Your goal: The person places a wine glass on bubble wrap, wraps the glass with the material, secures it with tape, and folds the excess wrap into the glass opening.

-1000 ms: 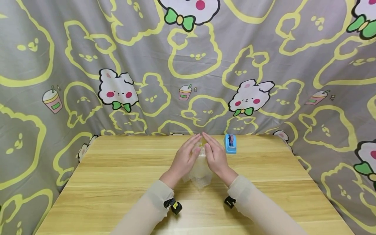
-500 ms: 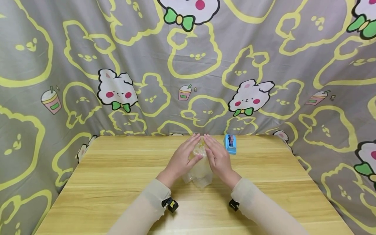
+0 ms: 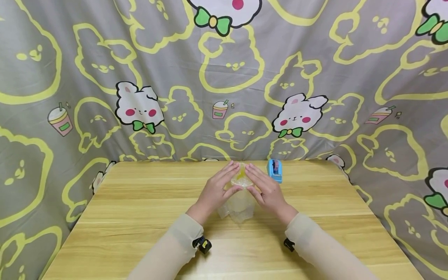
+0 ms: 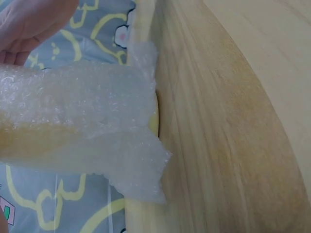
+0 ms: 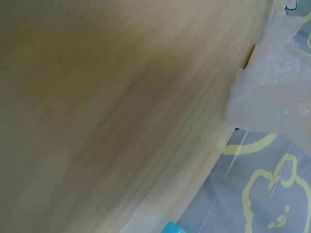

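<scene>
An upright, roughly cylindrical thing in bubble wrap (image 3: pixel 239 204) stands on the table, between my hands; something yellow shows through the wrap's top opening. In the left wrist view the bubble wrap (image 4: pixel 92 107) has ragged loose edges at its bottom, with a yellowish patch inside. My left hand (image 3: pixel 217 186) lies along the wrap's upper left side, fingers fairly straight, thumb at the near rim. On the other side my right hand (image 3: pixel 267 186) mirrors it, the thumbs close together. What is wrapped cannot be made out. The right wrist view shows bubble wrap (image 5: pixel 272 92) but no hand.
Beyond my right hand, a blue tape dispenser (image 3: pixel 275 171) stands near the back edge of the wooden table (image 3: pixel 140 217). A patterned grey curtain (image 3: pixel 185 66) hangs behind the table and at both sides.
My hands have moved from nearly palm-to-palm to wider apart at the top, the right wrist shifting right. The wrap's top opening now shows between them. The wrapped thing stays in place.
</scene>
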Action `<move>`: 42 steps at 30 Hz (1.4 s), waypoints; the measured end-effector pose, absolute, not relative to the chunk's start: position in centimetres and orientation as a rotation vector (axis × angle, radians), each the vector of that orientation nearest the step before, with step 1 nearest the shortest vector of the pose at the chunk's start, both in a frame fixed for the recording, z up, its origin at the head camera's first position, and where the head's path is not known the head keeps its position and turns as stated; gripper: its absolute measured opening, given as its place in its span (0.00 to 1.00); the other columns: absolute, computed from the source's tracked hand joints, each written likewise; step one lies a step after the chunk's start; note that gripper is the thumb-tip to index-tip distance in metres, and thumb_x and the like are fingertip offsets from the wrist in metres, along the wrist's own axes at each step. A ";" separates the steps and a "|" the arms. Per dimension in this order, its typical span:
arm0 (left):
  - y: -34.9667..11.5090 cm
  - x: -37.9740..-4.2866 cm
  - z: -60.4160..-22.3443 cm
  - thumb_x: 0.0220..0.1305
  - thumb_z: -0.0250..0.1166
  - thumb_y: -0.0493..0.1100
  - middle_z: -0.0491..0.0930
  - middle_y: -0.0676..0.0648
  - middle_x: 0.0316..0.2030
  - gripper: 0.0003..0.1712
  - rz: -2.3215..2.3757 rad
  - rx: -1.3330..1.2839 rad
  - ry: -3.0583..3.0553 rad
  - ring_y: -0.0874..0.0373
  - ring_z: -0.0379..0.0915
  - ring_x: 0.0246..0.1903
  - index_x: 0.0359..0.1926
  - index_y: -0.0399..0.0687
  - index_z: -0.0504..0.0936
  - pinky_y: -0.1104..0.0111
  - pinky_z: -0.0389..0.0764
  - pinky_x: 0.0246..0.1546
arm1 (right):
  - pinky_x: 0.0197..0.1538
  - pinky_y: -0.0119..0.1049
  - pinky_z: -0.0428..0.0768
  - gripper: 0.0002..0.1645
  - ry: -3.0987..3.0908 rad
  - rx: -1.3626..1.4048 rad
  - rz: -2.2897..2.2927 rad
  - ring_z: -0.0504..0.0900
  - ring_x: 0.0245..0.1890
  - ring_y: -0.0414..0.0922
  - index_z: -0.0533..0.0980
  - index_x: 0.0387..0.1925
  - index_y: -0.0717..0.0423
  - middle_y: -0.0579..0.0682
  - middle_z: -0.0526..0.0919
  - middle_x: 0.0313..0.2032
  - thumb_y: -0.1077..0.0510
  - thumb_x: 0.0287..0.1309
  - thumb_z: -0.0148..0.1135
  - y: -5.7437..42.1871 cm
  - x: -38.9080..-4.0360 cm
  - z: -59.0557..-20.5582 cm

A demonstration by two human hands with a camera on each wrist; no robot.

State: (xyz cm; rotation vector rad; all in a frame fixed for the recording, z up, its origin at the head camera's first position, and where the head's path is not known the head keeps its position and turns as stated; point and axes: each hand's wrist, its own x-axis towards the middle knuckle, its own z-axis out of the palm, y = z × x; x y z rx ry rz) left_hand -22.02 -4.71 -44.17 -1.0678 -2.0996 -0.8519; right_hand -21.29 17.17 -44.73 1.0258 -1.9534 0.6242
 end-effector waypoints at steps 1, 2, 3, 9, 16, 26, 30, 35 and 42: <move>-4.7 -22.0 -44.1 0.70 0.47 0.67 0.73 0.41 0.66 0.42 -0.853 -1.068 -2.095 0.48 0.63 0.69 0.64 0.36 0.76 0.62 0.65 0.68 | 0.69 0.36 0.67 0.33 -1.951 1.028 0.620 0.76 0.62 0.56 0.77 0.59 0.66 0.62 0.79 0.60 0.42 0.77 0.46 17.3 -21.3 -44.7; -4.6 -22.0 -44.1 0.70 0.47 0.67 0.73 0.41 0.65 0.42 -0.852 -1.068 -2.092 0.48 0.64 0.69 0.64 0.36 0.76 0.62 0.65 0.68 | 0.69 0.36 0.67 0.33 -1.949 1.029 0.615 0.77 0.62 0.56 0.78 0.59 0.66 0.61 0.79 0.60 0.42 0.77 0.46 17.3 -21.3 -44.8; -4.6 -22.0 -44.1 0.70 0.48 0.67 0.74 0.42 0.65 0.41 -0.853 -1.067 -2.090 0.48 0.64 0.69 0.63 0.36 0.77 0.63 0.65 0.68 | 0.69 0.36 0.67 0.33 -1.948 1.028 0.609 0.77 0.62 0.56 0.78 0.58 0.66 0.61 0.79 0.60 0.42 0.77 0.46 17.4 -21.3 -44.8; -4.7 -21.8 -43.9 0.71 0.49 0.66 0.77 0.43 0.62 0.39 -0.821 -1.058 -2.065 0.50 0.67 0.67 0.60 0.37 0.80 0.65 0.68 0.66 | 0.68 0.35 0.68 0.33 -1.958 1.015 0.609 0.77 0.62 0.55 0.78 0.58 0.66 0.60 0.79 0.60 0.41 0.76 0.46 17.4 -21.3 -44.8; -5.3 -21.3 -43.7 0.75 0.50 0.60 0.82 0.43 0.56 0.32 -0.737 -1.103 -1.941 0.49 0.75 0.60 0.56 0.37 0.83 0.63 0.75 0.61 | 0.68 0.35 0.68 0.32 -1.949 1.016 0.610 0.77 0.62 0.54 0.78 0.58 0.66 0.61 0.79 0.59 0.42 0.76 0.47 17.1 -21.1 -44.8; -5.8 -22.1 -43.2 0.73 0.56 0.56 0.84 0.44 0.51 0.26 -0.726 -1.114 -1.946 0.52 0.78 0.57 0.52 0.39 0.86 0.65 0.76 0.59 | 0.67 0.36 0.70 0.31 -1.933 0.992 0.645 0.78 0.61 0.55 0.79 0.57 0.66 0.61 0.80 0.58 0.43 0.76 0.49 16.7 -21.0 -44.7; -5.8 -22.3 -43.1 0.73 0.55 0.57 0.84 0.45 0.51 0.27 -0.731 -1.120 -1.952 0.52 0.78 0.57 0.51 0.39 0.86 0.66 0.76 0.59 | 0.65 0.37 0.72 0.29 -1.904 0.995 0.668 0.79 0.60 0.55 0.80 0.56 0.66 0.61 0.81 0.57 0.45 0.76 0.50 16.6 -20.9 -44.5; -5.7 -22.2 -43.3 0.74 0.52 0.58 0.83 0.44 0.54 0.28 -0.764 -1.117 -1.974 0.51 0.76 0.60 0.54 0.39 0.85 0.65 0.74 0.61 | 0.65 0.38 0.73 0.26 -1.882 1.016 0.680 0.80 0.59 0.55 0.80 0.56 0.65 0.60 0.81 0.57 0.47 0.75 0.52 16.5 -20.7 -44.3; -5.7 -21.6 -43.6 0.75 0.54 0.56 0.80 0.44 0.58 0.27 -0.778 -1.135 -1.959 0.50 0.72 0.63 0.57 0.40 0.83 0.63 0.72 0.63 | 0.65 0.39 0.73 0.26 -1.868 1.021 0.683 0.80 0.58 0.56 0.80 0.55 0.67 0.62 0.81 0.56 0.48 0.75 0.53 16.4 -20.6 -44.1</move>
